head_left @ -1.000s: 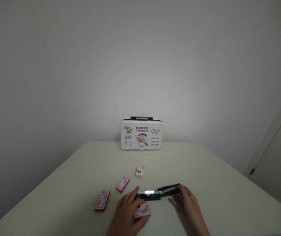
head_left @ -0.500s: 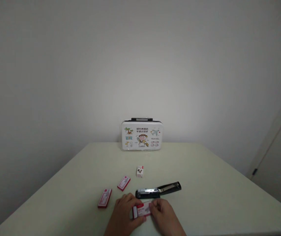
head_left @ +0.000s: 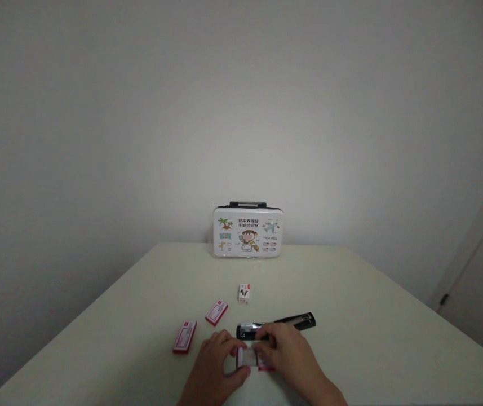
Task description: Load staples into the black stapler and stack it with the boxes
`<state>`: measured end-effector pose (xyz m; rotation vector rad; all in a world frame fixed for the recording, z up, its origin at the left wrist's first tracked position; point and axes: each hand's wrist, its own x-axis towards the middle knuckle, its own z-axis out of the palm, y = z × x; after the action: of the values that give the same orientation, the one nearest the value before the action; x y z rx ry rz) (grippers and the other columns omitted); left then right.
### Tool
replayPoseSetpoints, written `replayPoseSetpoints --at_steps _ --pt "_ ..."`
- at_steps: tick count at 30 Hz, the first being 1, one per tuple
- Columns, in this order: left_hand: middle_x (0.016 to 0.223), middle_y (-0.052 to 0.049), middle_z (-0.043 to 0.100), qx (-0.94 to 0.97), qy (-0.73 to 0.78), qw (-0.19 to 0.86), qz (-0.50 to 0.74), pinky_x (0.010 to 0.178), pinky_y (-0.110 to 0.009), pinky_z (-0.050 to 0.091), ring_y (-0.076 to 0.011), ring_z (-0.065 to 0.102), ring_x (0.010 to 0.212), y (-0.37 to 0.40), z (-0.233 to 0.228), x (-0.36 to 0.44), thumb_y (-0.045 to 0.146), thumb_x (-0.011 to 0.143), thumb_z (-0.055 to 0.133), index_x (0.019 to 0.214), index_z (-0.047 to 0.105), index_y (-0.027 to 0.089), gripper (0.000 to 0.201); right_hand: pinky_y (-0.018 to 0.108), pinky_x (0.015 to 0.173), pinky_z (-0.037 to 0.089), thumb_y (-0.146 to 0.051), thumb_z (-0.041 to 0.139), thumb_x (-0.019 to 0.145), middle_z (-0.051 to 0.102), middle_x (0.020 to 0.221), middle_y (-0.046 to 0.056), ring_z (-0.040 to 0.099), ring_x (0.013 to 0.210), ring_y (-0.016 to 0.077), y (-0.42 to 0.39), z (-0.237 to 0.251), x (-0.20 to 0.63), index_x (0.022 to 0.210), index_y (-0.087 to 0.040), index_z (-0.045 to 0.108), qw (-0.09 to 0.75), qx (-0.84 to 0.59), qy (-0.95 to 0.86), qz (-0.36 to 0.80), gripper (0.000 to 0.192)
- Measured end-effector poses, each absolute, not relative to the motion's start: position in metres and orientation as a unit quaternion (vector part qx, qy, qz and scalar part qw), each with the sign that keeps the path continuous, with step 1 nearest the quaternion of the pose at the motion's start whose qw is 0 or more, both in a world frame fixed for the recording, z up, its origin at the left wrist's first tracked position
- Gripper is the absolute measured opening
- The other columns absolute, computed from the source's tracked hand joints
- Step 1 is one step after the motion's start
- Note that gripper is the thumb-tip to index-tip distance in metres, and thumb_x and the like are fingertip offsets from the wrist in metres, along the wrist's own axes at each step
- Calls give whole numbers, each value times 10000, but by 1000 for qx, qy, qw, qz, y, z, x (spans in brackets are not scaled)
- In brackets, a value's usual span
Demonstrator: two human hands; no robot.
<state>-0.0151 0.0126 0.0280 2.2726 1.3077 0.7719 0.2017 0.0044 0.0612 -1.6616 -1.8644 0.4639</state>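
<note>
My left hand (head_left: pixel 213 363) and my right hand (head_left: pixel 286 355) both hold a small red and white staple box (head_left: pixel 250 358) low over the table, near its front edge. The right hand's fingers pinch the box's right end, and the box looks partly slid apart. Just beyond my hands lies a black stapler (head_left: pixel 279 325), folded out flat, with its metal rail showing; my right hand partly covers it.
Two more red staple boxes (head_left: pixel 184 336) (head_left: pixel 216 312) lie to the left on the pale table (head_left: pixel 372 316). A small white box (head_left: pixel 244 293) stands further back. A white case with cartoon prints (head_left: pixel 248 231) stands at the far edge against the wall.
My right hand left the stapler and came onto the staple box in my left hand. The box now looks pulled partly apart.
</note>
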Motion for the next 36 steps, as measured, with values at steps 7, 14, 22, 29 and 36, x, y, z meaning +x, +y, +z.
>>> replayPoseSetpoints --at_steps 7,14,22,29,36 --pt "1364 -54 542 817 448 168 322 1077 -432 411 -282 484 1267 14 19 -18 243 731 762 1135 676 308 418 251 626 331 -244 697 762 712 722 30 627 694 189 38 70 194 770 -273 790 273 -613 -732 114 98" --pt "1362 -42 580 827 449 163 296 1061 -458 423 -287 488 1272 14 24 -15 279 783 720 1118 682 305 337 253 635 389 -336 608 844 729 756 52 649 724 200 40 47 188 782 -200 778 342 -624 -672 204 226" --pt "1362 -25 585 828 452 160 291 1053 -439 426 -277 499 1258 12 23 -16 298 786 726 1132 674 318 351 280 620 385 -366 581 873 733 733 56 672 694 216 25 48 174 753 -235 752 367 -677 -617 162 246" --pt "1385 -21 571 823 459 160 293 1065 -446 410 -282 487 1268 13 21 -16 291 779 730 1133 677 318 359 253 556 383 -385 589 849 701 697 39 638 623 193 34 26 173 837 -181 733 405 -647 -585 275 249" --pt "1364 -39 556 819 457 175 301 1070 -432 391 -284 477 1270 15 17 -18 319 781 752 1141 681 324 367 238 556 335 -389 585 873 605 609 -21 550 581 151 31 47 160 833 -192 715 428 -610 -622 241 239"
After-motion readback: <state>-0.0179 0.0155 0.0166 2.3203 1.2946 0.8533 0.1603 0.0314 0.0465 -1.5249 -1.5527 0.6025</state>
